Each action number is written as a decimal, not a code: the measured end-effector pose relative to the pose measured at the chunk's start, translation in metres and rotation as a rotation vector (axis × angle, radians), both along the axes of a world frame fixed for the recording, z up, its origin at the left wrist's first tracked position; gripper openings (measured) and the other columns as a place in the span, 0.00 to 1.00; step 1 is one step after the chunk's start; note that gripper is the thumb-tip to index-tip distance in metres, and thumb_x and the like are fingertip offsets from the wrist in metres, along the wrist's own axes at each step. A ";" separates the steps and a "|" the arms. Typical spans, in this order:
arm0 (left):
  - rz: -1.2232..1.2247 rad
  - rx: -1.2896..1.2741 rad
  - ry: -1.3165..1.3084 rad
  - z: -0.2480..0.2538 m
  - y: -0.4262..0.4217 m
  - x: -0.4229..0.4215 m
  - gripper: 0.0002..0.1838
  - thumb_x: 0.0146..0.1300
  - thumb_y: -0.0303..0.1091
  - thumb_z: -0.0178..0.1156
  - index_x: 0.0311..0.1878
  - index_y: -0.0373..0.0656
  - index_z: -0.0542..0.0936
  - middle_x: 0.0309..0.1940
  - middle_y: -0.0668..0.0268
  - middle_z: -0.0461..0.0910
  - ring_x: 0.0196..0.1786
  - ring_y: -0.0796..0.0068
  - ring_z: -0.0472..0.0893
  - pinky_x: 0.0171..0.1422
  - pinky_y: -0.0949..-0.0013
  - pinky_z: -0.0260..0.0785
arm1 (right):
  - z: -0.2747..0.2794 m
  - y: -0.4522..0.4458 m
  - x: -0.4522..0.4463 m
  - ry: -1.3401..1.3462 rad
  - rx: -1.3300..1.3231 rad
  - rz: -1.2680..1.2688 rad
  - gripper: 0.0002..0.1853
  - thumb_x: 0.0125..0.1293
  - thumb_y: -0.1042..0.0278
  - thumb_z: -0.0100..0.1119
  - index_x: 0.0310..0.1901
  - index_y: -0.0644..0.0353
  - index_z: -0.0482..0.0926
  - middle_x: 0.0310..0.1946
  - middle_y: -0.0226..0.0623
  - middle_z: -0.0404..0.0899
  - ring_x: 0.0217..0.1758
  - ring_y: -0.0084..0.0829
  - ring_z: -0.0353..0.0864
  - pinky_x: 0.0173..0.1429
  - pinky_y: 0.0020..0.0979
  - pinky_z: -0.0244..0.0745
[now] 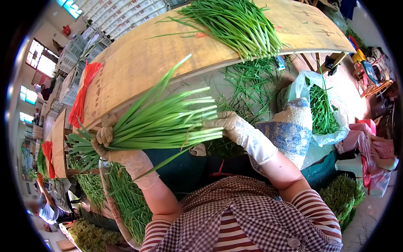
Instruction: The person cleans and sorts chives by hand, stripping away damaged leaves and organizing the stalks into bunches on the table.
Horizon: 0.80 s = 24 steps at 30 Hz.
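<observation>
A bunch of garlic chives (163, 119) lies sideways in front of my chest, its pale stem ends to the right and leaf tips to the left. My left hand (110, 143), in a soiled pale glove, is wrapped round the leafy end. At the stem ends, my right hand (233, 124), also gloved, has its fingers closed on the edge of the bunch; exactly which stalks they pinch is hidden. One long leaf hangs loose below the bunch. Beyond my hands, a big pile of chives (235, 27) rests on the wooden table (142, 54).
Red ties (85, 92) hang over the table's left end. A clear plastic bag (342, 122) of greens stands at right beside a blue-and-white sack (289, 130). Loose leaves (254, 82) litter the floor. White crates (121, 17) are stacked behind. Another person (50, 210) is at far left.
</observation>
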<state>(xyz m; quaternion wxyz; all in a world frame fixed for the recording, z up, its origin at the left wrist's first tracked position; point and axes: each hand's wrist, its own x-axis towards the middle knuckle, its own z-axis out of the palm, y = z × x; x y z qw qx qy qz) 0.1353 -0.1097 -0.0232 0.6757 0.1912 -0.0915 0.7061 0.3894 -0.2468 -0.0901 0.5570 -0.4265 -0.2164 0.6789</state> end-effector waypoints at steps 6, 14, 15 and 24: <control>-0.205 0.124 -0.087 0.002 -0.004 0.009 0.15 0.62 0.34 0.56 0.21 0.52 0.64 0.14 0.76 0.62 0.22 0.80 0.64 0.37 0.76 0.64 | 0.015 -0.002 -0.005 -0.184 0.086 0.014 0.17 0.57 0.70 0.71 0.48 0.63 0.82 0.41 0.37 0.85 0.45 0.25 0.82 0.51 0.28 0.78; -0.299 0.159 -0.022 0.002 0.000 -0.001 0.19 0.66 0.32 0.54 0.19 0.52 0.61 0.14 0.76 0.60 0.21 0.79 0.62 0.52 0.68 0.64 | 0.028 -0.008 -0.010 -0.310 0.094 -0.044 0.13 0.56 0.71 0.72 0.43 0.63 0.85 0.38 0.35 0.86 0.41 0.22 0.82 0.49 0.27 0.78; -0.311 0.156 -0.025 0.003 0.000 0.000 0.19 0.66 0.32 0.54 0.19 0.51 0.61 0.14 0.75 0.60 0.21 0.79 0.62 0.52 0.68 0.64 | 0.026 -0.009 -0.010 -0.299 0.120 -0.051 0.13 0.57 0.70 0.72 0.43 0.63 0.84 0.39 0.36 0.86 0.42 0.23 0.82 0.51 0.27 0.77; -0.138 -0.038 -0.040 -0.001 0.021 -0.024 0.17 0.64 0.32 0.55 0.20 0.51 0.62 0.15 0.76 0.59 0.21 0.79 0.61 0.46 0.69 0.63 | 0.023 -0.016 0.031 -0.440 0.245 0.164 0.13 0.64 0.65 0.63 0.44 0.66 0.83 0.40 0.39 0.85 0.46 0.27 0.81 0.58 0.27 0.71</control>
